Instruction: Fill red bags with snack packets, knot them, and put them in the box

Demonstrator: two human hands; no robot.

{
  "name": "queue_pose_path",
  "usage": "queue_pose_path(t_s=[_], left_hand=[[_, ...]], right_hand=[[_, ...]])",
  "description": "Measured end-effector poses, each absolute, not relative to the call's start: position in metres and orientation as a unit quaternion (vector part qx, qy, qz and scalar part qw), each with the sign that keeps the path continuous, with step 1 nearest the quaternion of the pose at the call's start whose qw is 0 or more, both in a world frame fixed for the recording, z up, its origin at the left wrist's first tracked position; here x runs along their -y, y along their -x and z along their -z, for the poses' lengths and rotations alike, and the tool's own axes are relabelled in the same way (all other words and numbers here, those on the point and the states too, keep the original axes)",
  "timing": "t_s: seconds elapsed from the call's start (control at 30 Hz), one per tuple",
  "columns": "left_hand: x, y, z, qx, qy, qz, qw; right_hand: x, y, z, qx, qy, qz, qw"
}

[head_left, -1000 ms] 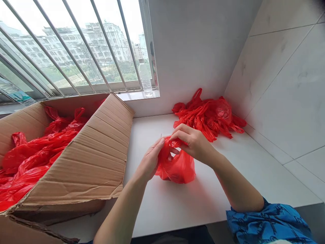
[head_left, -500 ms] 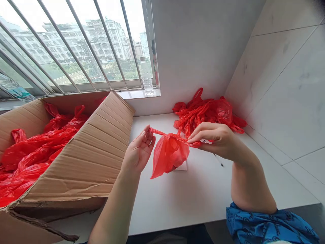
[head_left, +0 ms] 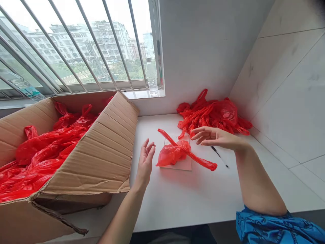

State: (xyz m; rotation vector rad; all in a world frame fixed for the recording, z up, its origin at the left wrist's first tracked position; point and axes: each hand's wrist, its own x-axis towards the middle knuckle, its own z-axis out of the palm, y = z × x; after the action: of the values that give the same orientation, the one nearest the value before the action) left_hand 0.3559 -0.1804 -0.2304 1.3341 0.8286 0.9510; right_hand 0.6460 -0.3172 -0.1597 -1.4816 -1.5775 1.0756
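Observation:
A knotted red plastic bag (head_left: 177,154) lies on the white counter (head_left: 193,200), partly over a small pale card (head_left: 183,165). My left hand (head_left: 146,162) hovers open just left of the bag, palm facing it, holding nothing. My right hand (head_left: 215,137) is open above and to the right of the bag, fingers spread, not touching it. A thin black pen (head_left: 219,156) lies on the counter under my right hand.
A large open cardboard box (head_left: 83,166) full of loose red plastic bags (head_left: 43,149) stands at the left. A pile of knotted red bags (head_left: 213,115) sits in the back right corner against the tiled wall. A clear bottle (head_left: 152,79) stands on the windowsill.
Both hands pulled the bag's handles tight into a knot, then let go. The bag dropped onto the counter and both hands opened and drew apart.

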Motion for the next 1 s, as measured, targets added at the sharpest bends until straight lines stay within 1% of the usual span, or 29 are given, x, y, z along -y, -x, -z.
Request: queue_pose_path(t_s=[0.07, 0.13, 0.2, 0.27, 0.33, 0.4, 0.5, 0.6, 0.83, 1.0], left_hand=[[0.188, -0.355, 0.236, -0.371, -0.691, -0.334, 0.523], [0.193, -0.363, 0.236, -0.358, -0.785, -0.277, 0.422], [0.192, -0.378, 0.234, -0.337, -0.844, -0.263, 0.324], [0.188, -0.395, 0.233, -0.314, -0.876, -0.266, 0.251], [0.18, -0.408, 0.237, -0.301, -0.894, -0.261, 0.202], [0.171, -0.415, 0.246, -0.307, -0.904, -0.247, 0.166], [0.159, -0.414, 0.266, -0.325, -0.913, -0.204, 0.137], [0.154, -0.411, 0.282, -0.332, -0.92, -0.155, 0.137], [0.149, -0.414, 0.293, -0.335, -0.922, -0.112, 0.161], [0.149, -0.413, 0.294, -0.331, -0.92, -0.102, 0.181]], right_hand=[[0.311, -0.639, 0.183, 0.594, 0.643, -0.339, 0.346], [0.303, -0.622, 0.204, 0.614, 0.656, -0.301, 0.32], [0.292, -0.602, 0.222, 0.651, 0.624, -0.277, 0.333], [0.276, -0.585, 0.238, 0.673, 0.607, -0.22, 0.36], [0.259, -0.576, 0.257, 0.681, 0.617, -0.137, 0.369], [0.244, -0.574, 0.279, 0.689, 0.629, -0.062, 0.355], [0.233, -0.574, 0.309, 0.7, 0.641, 0.003, 0.314], [0.232, -0.572, 0.326, 0.698, 0.656, 0.019, 0.285], [0.234, -0.57, 0.325, 0.701, 0.668, -0.03, 0.247], [0.235, -0.571, 0.325, 0.711, 0.663, -0.035, 0.23]])
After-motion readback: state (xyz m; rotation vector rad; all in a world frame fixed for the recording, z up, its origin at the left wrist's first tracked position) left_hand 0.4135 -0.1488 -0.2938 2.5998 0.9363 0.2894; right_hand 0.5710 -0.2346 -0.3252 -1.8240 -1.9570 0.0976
